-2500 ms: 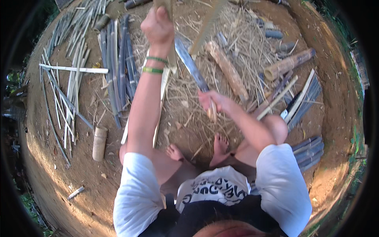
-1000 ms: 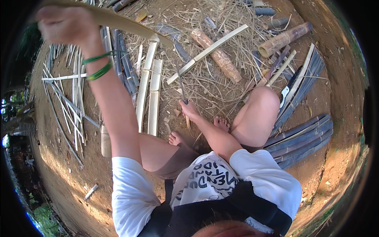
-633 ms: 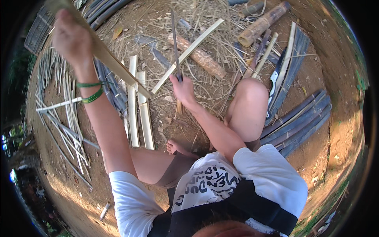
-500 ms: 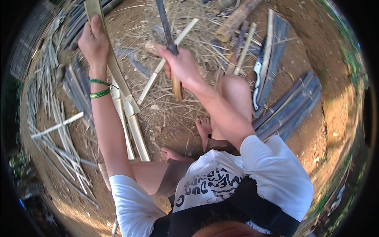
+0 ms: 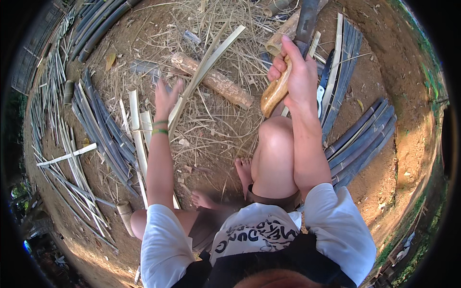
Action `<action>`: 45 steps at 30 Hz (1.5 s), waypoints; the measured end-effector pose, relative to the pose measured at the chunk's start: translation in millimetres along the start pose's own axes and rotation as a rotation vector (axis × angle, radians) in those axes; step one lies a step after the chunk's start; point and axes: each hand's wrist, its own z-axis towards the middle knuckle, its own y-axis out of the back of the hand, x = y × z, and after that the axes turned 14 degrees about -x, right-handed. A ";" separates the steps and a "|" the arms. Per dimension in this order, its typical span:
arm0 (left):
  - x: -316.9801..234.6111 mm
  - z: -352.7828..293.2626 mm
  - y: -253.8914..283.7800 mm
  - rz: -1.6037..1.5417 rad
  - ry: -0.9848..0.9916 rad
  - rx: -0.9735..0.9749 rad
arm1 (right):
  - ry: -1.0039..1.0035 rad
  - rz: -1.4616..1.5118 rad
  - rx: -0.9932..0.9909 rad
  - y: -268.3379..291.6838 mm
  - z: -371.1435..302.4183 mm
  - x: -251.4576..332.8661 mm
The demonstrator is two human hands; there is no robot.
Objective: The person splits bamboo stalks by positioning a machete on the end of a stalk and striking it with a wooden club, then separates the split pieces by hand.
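Observation:
My right hand (image 5: 300, 72) is wrapped around the pale wooden handle (image 5: 275, 93) of a machete, its dark blade (image 5: 307, 21) pointing away from me past the frame's top edge. My left hand (image 5: 168, 98) has its fingers spread and holds nothing. It hovers beside a long split bamboo strip (image 5: 209, 62), whether touching it I cannot tell. That strip lies slanted across a short wooden log (image 5: 223, 89). Shorter pale bamboo pieces (image 5: 137, 127) lie left of my left forearm, partly hidden by it.
Dark split bamboo bundles lie at the left (image 5: 108, 127) and right (image 5: 362, 139). A white-handled knife (image 5: 321, 98) rests beside upright-lying slats (image 5: 343, 67) on the right. Thin strips (image 5: 72, 163) spread at far left. A thick bamboo pole (image 5: 288, 33) lies ahead. Shavings cover the ground.
My left hand has let go of the bamboo strip it gripped and moved right and nearer, opening. My right hand has carried the machete to the right.

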 end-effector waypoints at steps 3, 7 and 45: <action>45.2 -70.0 -18.7 0.246 0.043 0.086 | -0.032 0.001 0.037 5.8 10.9 -6.8; 15.6 -73.9 -25.6 0.194 0.043 0.226 | -0.063 -0.057 0.072 1.6 5.3 -9.4; -242.6 -172.0 -151.3 -0.171 -0.260 0.329 | -0.012 -0.246 0.243 -10.5 -33.9 -4.9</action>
